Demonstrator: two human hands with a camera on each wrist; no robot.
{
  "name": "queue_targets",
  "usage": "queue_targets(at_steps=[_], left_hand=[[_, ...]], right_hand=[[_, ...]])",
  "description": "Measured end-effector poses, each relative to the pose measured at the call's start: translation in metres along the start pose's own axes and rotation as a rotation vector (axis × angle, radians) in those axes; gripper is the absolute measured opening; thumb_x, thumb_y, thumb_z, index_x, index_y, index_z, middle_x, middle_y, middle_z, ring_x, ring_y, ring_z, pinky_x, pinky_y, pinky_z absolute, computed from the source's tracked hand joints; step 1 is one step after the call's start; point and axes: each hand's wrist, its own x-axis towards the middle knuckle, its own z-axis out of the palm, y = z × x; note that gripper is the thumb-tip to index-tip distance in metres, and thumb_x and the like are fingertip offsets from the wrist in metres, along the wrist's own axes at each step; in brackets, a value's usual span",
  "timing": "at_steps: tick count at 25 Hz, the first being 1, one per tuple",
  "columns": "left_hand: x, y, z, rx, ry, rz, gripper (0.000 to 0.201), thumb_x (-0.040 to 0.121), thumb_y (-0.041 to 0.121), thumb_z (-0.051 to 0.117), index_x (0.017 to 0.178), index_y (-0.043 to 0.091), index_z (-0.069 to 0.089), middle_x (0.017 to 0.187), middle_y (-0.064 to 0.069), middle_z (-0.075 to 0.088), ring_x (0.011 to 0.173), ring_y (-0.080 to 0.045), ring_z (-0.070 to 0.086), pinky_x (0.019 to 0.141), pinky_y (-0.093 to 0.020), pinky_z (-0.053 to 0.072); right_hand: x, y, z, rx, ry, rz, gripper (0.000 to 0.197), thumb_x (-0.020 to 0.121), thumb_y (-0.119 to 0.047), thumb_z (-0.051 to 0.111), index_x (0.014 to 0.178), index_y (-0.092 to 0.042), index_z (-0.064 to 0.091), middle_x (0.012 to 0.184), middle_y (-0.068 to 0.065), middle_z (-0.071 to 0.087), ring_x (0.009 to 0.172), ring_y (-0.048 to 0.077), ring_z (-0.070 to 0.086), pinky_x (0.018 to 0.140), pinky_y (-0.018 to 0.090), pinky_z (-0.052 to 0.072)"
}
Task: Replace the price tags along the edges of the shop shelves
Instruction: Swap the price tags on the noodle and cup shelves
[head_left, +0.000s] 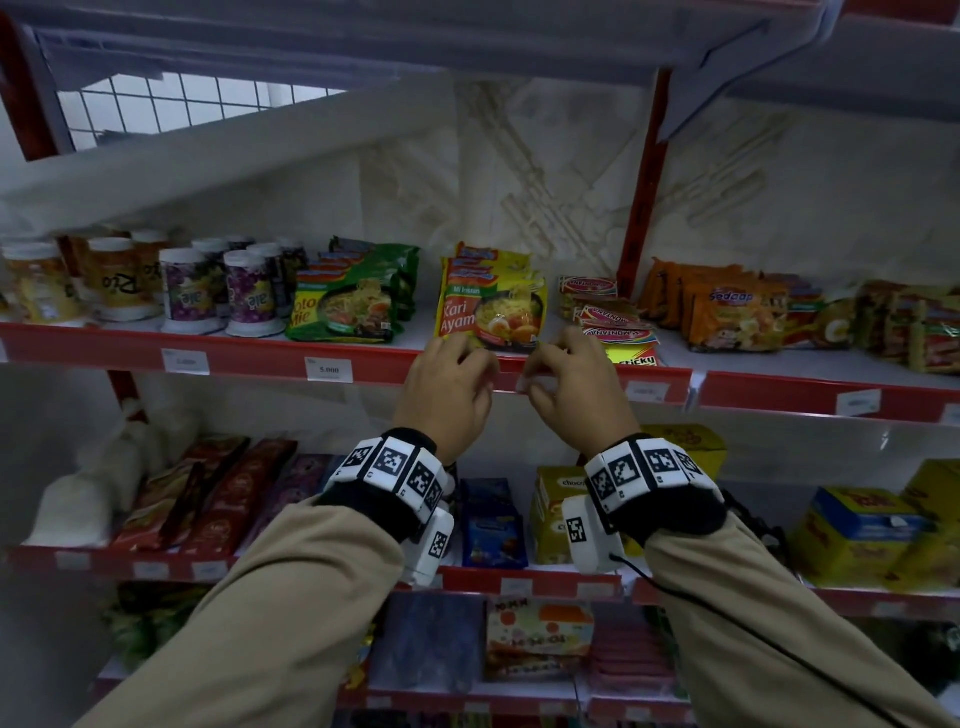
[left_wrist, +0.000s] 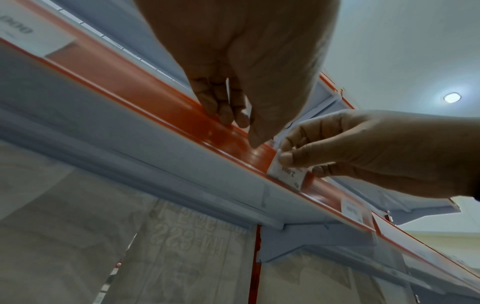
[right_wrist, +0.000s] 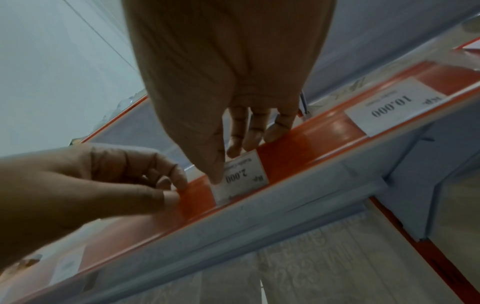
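At the red plastic price rail of the noodle shelf, we have our right hand pinching a small white paper price tag printed "2.000": thumb on its face, fingers hooked over the rail's top lip. Tag sits in the rail channel, lower edge at the bottom lip; whether it is fully seated we cannot tell. Our left hand grips the rail's clear cover strip just beside the tag, thumb and fingertips curled on it.

Risk, as we judge it: thin paper may buckle or tear if it catches on a lip.

Room: bare rail runs left toward the white "5.000" tag; another white tag sits near on the right.
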Motion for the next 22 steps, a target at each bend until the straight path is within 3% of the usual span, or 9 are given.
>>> queue_targets(at_steps=[4, 8, 10, 13, 16, 20, 22], left_hand=[[0.001, -0.004, 0.001, -0.026, 0.007, 0.002, 0.013, 0.084, 0.018, 0.063, 0.096, 0.011, 0.064, 0.096, -0.007, 0.055, 0.09, -0.026, 0.048, 0.075, -0.034, 0.038], [0.002, -0.007, 0.003, -0.067, 0.02, 0.0, 0.021, 0.092, 0.029, 0.056, 0.098, 0.011, 0.064, 0.095, -0.006, 0.055, 0.09, -0.025, 0.048, 0.076, -0.032, 0.036], [0.001, -0.008, 0.004, -0.11, 0.037, -0.022, 0.031, 0.094, 0.036, 0.049, 0.105, 0.01, 0.063, 0.099, -0.006, 0.058, 0.092, -0.023, 0.049, 0.077, -0.032, 0.037], [0.002, -0.007, 0.003, -0.197, 0.065, -0.065, 0.035, 0.095, 0.041, 0.047, 0.111, 0.012, 0.059, 0.101, -0.003, 0.06, 0.092, -0.019, 0.048, 0.076, -0.028, 0.035], [0.003, -0.008, 0.003, -0.206, 0.064, -0.078, 0.017, 0.095, 0.026, 0.053, 0.101, 0.011, 0.058, 0.097, -0.004, 0.059, 0.088, -0.021, 0.046, 0.073, -0.033, 0.037], [0.003, -0.009, 0.002, -0.137, 0.041, -0.031, 0.012, 0.094, 0.02, 0.054, 0.093, 0.008, 0.057, 0.094, -0.007, 0.056, 0.086, -0.023, 0.045, 0.071, -0.03, 0.033], [0.002, -0.008, -0.001, -0.093, 0.015, -0.017, 0.011, 0.093, 0.019, 0.055, 0.095, 0.008, 0.057, 0.096, -0.007, 0.055, 0.087, -0.023, 0.045, 0.072, -0.031, 0.035]], right_hand=[[0.006, -0.001, -0.006, 0.179, 0.063, 0.012, 0.013, 0.08, -0.009, 0.067, 0.087, -0.019, 0.063, 0.086, -0.003, 0.062, 0.087, 0.019, 0.052, 0.069, 0.032, 0.042], [0.009, -0.008, -0.008, 0.545, 0.183, 0.188, 0.027, 0.083, -0.006, 0.067, 0.105, -0.018, 0.058, 0.086, -0.012, 0.061, 0.076, 0.002, 0.062, 0.067, 0.018, 0.052], [0.008, -0.012, -0.006, 0.702, 0.193, 0.242, 0.03, 0.084, -0.004, 0.066, 0.11, -0.015, 0.057, 0.091, -0.009, 0.062, 0.08, 0.001, 0.064, 0.068, 0.018, 0.054], [0.006, -0.023, 0.0, 0.85, 0.171, 0.272, 0.023, 0.084, 0.0, 0.066, 0.104, -0.008, 0.059, 0.097, 0.006, 0.065, 0.087, 0.014, 0.067, 0.073, 0.025, 0.057], [0.003, -0.028, 0.002, 0.771, 0.164, 0.207, 0.014, 0.086, -0.001, 0.063, 0.098, -0.008, 0.063, 0.089, 0.0, 0.066, 0.081, 0.011, 0.067, 0.07, 0.026, 0.056], [0.006, -0.022, -0.005, 0.265, 0.11, 0.002, 0.012, 0.086, -0.011, 0.059, 0.096, -0.016, 0.065, 0.092, -0.001, 0.066, 0.087, 0.017, 0.057, 0.075, 0.032, 0.048], [0.008, -0.015, -0.007, 0.29, 0.142, 0.047, 0.012, 0.086, -0.01, 0.061, 0.091, -0.02, 0.065, 0.089, -0.006, 0.066, 0.085, 0.011, 0.056, 0.074, 0.024, 0.047]])
